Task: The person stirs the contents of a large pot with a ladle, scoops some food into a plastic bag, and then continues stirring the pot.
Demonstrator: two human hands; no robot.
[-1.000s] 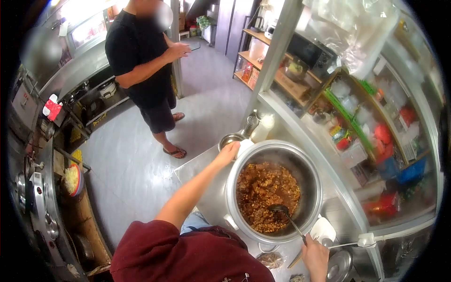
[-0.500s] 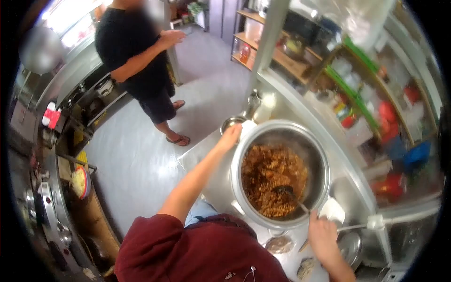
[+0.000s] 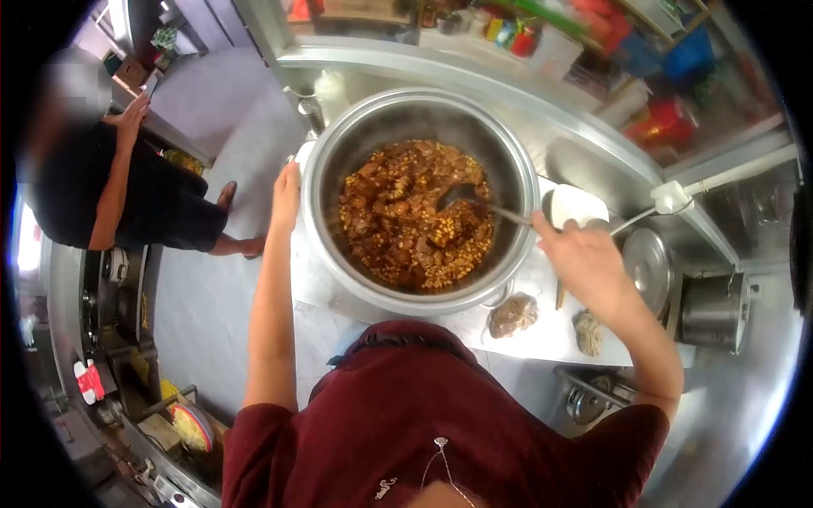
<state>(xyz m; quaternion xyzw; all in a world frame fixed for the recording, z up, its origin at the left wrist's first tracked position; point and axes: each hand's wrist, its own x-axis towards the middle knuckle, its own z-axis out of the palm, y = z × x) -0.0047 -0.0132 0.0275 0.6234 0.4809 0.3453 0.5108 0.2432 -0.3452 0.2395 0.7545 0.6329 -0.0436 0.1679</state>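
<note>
The tabletop is spread beneath both hands, and on it the wide pot is set, between the left hand and the right hand. If it were pushed hard by a stirring stroke, it could be slid or rocked, most likely should no firm hold be kept at the left hand. The stew is contained low in the pot, between the hands; a spill over the rim seems unlikely, but splashes could be thrown at the right hand by a jerked stroke, and a scald caused if it is hot, as a faint haze suggests. The lid, just beyond the right hand on its outer side, could be knocked by a wide swing. By the left hand the pot's side is met near a white grip; whether that is grasped or only touched cannot be told. The ladle is gripped by the handle in the right hand, its bowl dipped leftward into the stew; it could be dropped in if the fingers were wetted. No brand or label can be read: the packets ahead of the right hand are blurred, and the shirt's small mark is too tiny.
</note>
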